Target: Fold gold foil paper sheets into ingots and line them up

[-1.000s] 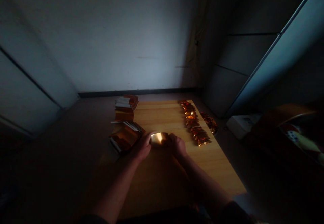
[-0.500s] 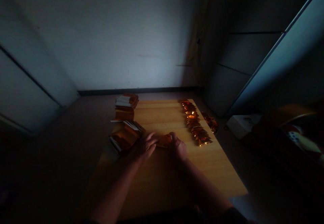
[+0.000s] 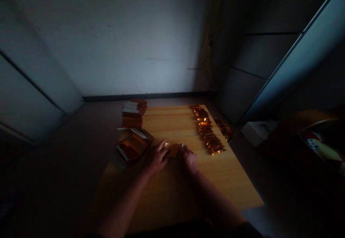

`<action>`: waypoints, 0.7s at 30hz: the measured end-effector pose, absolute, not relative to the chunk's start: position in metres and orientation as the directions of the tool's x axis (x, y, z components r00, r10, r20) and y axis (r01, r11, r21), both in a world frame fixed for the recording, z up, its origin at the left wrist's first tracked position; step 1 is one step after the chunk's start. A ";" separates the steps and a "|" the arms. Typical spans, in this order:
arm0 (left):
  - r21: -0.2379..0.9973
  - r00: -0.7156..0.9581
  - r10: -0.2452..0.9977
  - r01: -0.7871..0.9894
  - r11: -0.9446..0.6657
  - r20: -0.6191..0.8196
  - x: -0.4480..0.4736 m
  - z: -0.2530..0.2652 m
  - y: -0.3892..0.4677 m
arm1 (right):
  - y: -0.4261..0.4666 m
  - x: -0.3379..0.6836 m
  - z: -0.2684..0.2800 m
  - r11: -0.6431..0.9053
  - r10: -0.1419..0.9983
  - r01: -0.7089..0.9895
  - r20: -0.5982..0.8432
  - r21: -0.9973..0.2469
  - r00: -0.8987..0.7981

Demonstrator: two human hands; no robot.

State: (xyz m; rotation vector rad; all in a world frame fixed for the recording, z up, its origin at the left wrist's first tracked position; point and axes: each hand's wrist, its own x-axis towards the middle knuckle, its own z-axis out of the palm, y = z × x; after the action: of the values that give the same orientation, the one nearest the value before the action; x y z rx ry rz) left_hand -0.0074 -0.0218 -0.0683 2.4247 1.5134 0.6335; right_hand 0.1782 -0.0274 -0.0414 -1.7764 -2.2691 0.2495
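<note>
A small piece of gold foil paper lies low over the tabletop between my two hands. My left hand has its fingers curled at the paper's left end, with the thumb side toward it. At the right end, my right hand is closed on the paper, and a small pale edge shows at its fingertips. Stacks of gold foil sheets with white edges sit just left of my left hand. Beyond my right hand runs a row of folded shiny gold foil pieces. Dim light blurs the finger details.
The wooden table stands before a pale wall. More folded foil lies past the table's right edge. Farther right are a white box and a dark rounded chair-like shape.
My left hand's fingers have shifted slightly and curl more at the paper. The paper between the hands looks flatter and lighter. My right hand has barely moved.
</note>
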 end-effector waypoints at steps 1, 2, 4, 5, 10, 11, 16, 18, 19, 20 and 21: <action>0.395 0.378 0.893 0.803 -0.447 0.242 -0.007 -0.067 -0.022 | -0.028 0.178 -0.041 0.242 0.970 0.927 0.093 -0.285 -0.224; 0.393 0.379 0.894 0.804 -0.446 0.240 -0.007 -0.067 -0.023 | -0.028 0.178 -0.040 0.241 0.970 0.927 0.092 -0.287 -0.224; 0.392 0.380 0.893 0.804 -0.447 0.240 -0.007 -0.065 -0.023 | -0.028 0.178 -0.040 0.231 0.973 0.928 0.084 -0.292 -0.216; 0.393 0.380 0.892 0.802 -0.449 0.245 -0.007 -0.065 -0.024 | -0.028 0.178 -0.040 0.219 0.976 0.931 0.078 -0.294 -0.205; 0.393 0.381 0.883 0.794 -0.464 0.273 -0.007 -0.064 -0.025 | -0.027 0.180 -0.041 0.170 0.985 0.942 0.044 -0.291 -0.164; 0.395 0.380 0.884 0.794 -0.462 0.271 -0.007 -0.064 -0.025 | -0.026 0.180 -0.041 0.165 0.986 0.942 0.033 -0.290 -0.163; 0.411 0.373 0.890 0.791 -0.453 0.263 -0.007 -0.067 -0.024 | -0.023 0.181 -0.037 0.155 0.987 0.947 -0.005 -0.282 -0.163; 0.420 0.369 0.892 0.788 -0.450 0.263 -0.007 -0.069 -0.023 | -0.023 0.181 -0.037 0.155 0.987 0.948 -0.005 -0.278 -0.163; 0.426 0.367 0.893 0.786 -0.448 0.261 -0.007 -0.069 -0.023 | -0.022 0.181 -0.037 0.154 0.987 0.949 -0.007 -0.276 -0.163; 0.430 0.366 0.894 0.785 -0.446 0.258 -0.007 -0.069 -0.024 | -0.022 0.181 -0.037 0.154 0.987 0.949 -0.011 -0.275 -0.163; 0.433 0.366 0.895 0.785 -0.443 0.254 -0.007 -0.069 -0.024 | -0.022 0.181 -0.037 0.154 0.986 0.950 -0.013 -0.273 -0.163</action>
State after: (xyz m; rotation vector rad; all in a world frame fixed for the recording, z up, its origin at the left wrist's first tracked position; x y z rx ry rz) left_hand -0.0069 -0.0237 -0.0691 2.3896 1.5018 0.6735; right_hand 0.1808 -0.0218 -0.0371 -1.9128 -2.2519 0.3258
